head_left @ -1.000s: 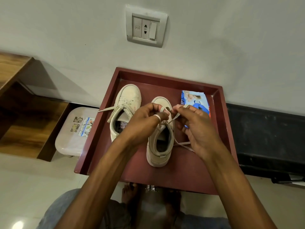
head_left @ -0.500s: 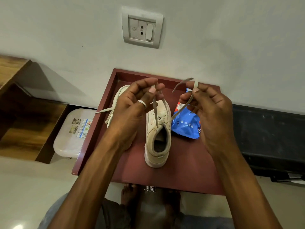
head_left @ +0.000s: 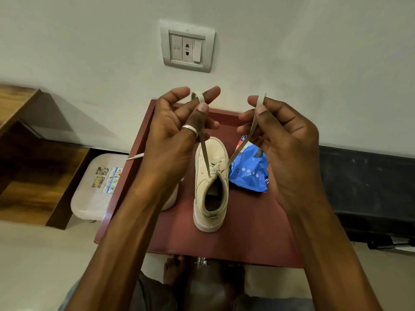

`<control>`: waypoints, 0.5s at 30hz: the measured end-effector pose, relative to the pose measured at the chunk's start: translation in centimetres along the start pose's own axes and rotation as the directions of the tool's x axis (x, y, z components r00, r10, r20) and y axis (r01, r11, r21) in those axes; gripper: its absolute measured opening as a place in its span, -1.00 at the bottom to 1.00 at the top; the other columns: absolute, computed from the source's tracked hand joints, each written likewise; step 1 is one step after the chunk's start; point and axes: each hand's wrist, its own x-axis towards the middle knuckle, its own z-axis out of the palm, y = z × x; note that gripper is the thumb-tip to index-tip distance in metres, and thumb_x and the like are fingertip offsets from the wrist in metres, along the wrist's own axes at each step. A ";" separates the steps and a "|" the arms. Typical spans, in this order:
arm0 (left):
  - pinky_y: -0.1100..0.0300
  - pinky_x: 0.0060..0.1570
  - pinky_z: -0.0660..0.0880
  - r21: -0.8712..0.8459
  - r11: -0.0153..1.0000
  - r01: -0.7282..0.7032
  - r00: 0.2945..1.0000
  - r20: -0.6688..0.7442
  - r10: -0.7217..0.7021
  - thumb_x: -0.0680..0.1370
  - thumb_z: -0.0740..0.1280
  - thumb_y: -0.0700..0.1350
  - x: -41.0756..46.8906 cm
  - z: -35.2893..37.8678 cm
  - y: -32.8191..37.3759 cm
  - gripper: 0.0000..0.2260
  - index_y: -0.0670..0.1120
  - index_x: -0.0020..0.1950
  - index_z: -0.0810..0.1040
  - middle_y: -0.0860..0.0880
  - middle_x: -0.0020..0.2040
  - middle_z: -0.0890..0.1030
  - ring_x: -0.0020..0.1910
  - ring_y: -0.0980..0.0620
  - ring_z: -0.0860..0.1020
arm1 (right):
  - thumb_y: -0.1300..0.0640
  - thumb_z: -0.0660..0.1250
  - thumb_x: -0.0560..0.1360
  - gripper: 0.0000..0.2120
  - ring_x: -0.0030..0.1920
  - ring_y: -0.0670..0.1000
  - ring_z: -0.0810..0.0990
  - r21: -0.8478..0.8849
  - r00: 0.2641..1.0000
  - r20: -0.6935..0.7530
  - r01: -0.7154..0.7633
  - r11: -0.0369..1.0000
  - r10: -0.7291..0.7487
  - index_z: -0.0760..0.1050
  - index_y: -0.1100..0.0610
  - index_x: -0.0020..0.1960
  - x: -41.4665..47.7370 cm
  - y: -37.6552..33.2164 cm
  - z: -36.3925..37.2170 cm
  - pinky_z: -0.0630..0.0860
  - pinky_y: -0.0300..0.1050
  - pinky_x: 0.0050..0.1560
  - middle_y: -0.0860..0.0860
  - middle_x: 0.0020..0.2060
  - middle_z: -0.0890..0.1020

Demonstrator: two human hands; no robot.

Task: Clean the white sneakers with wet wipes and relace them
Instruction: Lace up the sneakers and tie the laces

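Note:
A white sneaker (head_left: 211,187) stands upright in the middle of the maroon tray table (head_left: 247,232), toe toward the wall. Its lace (head_left: 205,153) runs up from the top eyelets in two taut ends. My left hand (head_left: 177,135), a ring on one finger, pinches the left end above the shoe. My right hand (head_left: 283,140) pinches the right end at the same height. The second sneaker (head_left: 171,198) lies to the left, mostly hidden behind my left forearm, one lace tip (head_left: 135,156) poking over the tray's edge. A blue wet wipes pack (head_left: 249,173) lies right of the shoe.
The table stands against a white wall with a switch and socket plate (head_left: 187,49). A white plastic stool (head_left: 96,187) sits on the floor to the left beside a wooden shelf (head_left: 27,167). A dark bench (head_left: 370,187) runs along the right. My bare feet (head_left: 173,270) show below the table.
Both hands have risen from the shoe's tongue, pulling the two lace ends up and apart until taut. The view has tilted slightly, showing the wipes pack more fully.

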 end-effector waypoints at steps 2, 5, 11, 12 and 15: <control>-0.07 0.09 0.60 0.025 1.000 0.018 1.000 0.002 -0.018 0.67 0.28 -0.16 -0.2 0.2 0.5 -0.74 -0.20 0.33 0.38 0.10 0.18 0.70 -0.11 0.07 0.61 | 0.22 0.26 0.62 -0.78 -0.13 0.11 0.68 -0.001 1.000 0.008 0.002 1.000 -0.002 0.58 0.21 0.21 -0.1 -0.4 0.2 0.60 -0.05 -0.01 0.13 -0.12 0.70; -0.08 0.17 0.58 0.005 0.999 0.035 0.999 -0.003 -0.035 0.65 0.31 -0.12 -0.4 0.4 1.0 -0.74 -0.19 0.30 0.48 0.11 0.14 0.72 -0.08 0.10 0.62 | 0.21 0.26 0.62 -0.79 -0.22 0.03 0.66 -0.012 1.000 0.002 -0.020 1.000 0.020 0.59 0.17 0.20 -0.3 -0.8 0.2 0.60 -0.12 -0.10 0.09 -0.15 0.70; 0.11 0.11 0.56 -0.088 0.995 0.052 0.999 0.020 -0.051 0.62 0.33 -0.19 -0.6 0.4 1.5 -0.85 -0.06 0.18 0.58 0.04 0.06 0.74 -0.08 0.16 0.64 | 0.18 0.28 0.61 -0.81 -0.27 -0.01 0.62 -0.068 0.999 0.007 -0.042 0.997 0.043 0.61 0.16 0.16 -0.4 -1.1 0.4 0.58 -0.17 -0.15 0.04 -0.20 0.70; 0.11 0.09 0.56 -0.092 0.995 0.049 0.999 0.022 -0.047 0.61 0.34 -0.20 -0.7 0.4 1.6 -0.86 -0.03 0.14 0.60 0.04 0.03 0.75 -0.09 0.15 0.65 | 0.18 0.28 0.61 -0.81 -0.27 -0.01 0.63 -0.082 0.999 0.012 -0.038 0.996 0.039 0.61 0.17 0.15 -0.4 -1.1 0.5 0.59 -0.20 -0.16 0.05 -0.21 0.70; 0.10 0.04 0.57 -0.129 0.991 0.035 0.999 -0.002 -0.035 0.56 0.39 -0.20 -0.7 0.4 1.8 -0.88 -0.01 0.05 0.62 0.03 -0.05 0.74 -0.12 0.10 0.65 | 0.18 0.30 0.60 -0.84 -0.34 -0.05 0.59 -0.117 0.999 0.017 -0.031 0.993 0.034 0.63 0.17 0.10 -0.6 -1.3 0.9 0.59 -0.23 -0.21 0.05 -0.24 0.70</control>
